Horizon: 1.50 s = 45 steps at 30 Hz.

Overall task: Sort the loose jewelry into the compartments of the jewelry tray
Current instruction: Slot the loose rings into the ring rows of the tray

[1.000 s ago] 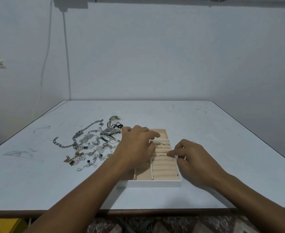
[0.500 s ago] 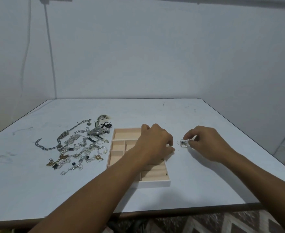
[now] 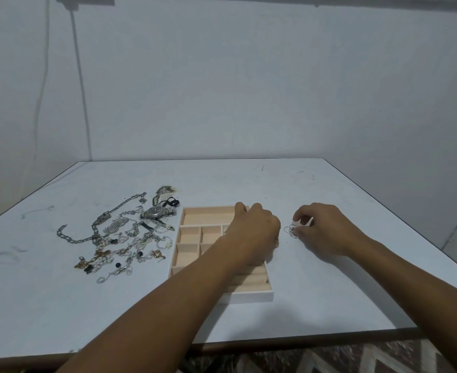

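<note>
White desk: most jewelry pile lies unsorted beside the tray; right hand pinches rings; left hand grip unclear.

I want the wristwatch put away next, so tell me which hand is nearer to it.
Left. The left hand is over the tray, just right of the wristwatch. The right hand is farther right, past the tray, at a few small rings.

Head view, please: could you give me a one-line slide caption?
Left hand over the jewelry tray, right hand at small rings, loose jewelry pile waiting left.
</note>
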Each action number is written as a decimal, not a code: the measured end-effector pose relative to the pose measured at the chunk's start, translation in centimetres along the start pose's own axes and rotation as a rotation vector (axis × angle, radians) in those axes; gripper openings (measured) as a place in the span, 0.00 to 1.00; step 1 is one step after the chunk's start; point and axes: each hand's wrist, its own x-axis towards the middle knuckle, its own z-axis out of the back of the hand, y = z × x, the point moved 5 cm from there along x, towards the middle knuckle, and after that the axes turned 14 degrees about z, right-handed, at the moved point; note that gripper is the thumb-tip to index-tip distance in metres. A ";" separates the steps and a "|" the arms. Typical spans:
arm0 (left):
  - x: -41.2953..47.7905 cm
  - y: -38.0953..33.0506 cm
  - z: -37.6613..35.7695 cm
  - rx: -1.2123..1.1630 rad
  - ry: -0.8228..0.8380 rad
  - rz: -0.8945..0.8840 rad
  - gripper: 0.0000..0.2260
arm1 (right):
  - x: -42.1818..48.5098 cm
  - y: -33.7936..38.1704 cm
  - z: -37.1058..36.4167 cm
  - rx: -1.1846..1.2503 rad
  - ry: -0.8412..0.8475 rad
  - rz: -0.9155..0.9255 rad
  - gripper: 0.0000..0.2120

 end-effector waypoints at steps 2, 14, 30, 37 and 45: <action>0.0 0.3 0.2 -0.049 -0.019 0.016 0.09 | 0.1 -0.2 -0.3 -0.023 0.039 -0.002 0.07; -1.4 2.8 2.7 -0.318 -0.077 0.141 0.10 | -0.9 0.9 0.0 0.025 -0.049 0.034 0.08; -5.2 5.3 5.0 -0.383 -0.103 0.223 0.08 | -1.8 2.9 1.2 0.170 -0.075 0.049 0.08; -6.4 6.8 4.6 -0.525 -0.081 0.243 0.03 | -2.8 5.8 1.5 0.352 -0.083 0.045 0.07; -7.6 9.5 3.3 -0.489 0.034 0.252 0.06 | -2.9 9.0 0.5 0.447 -0.041 0.057 0.06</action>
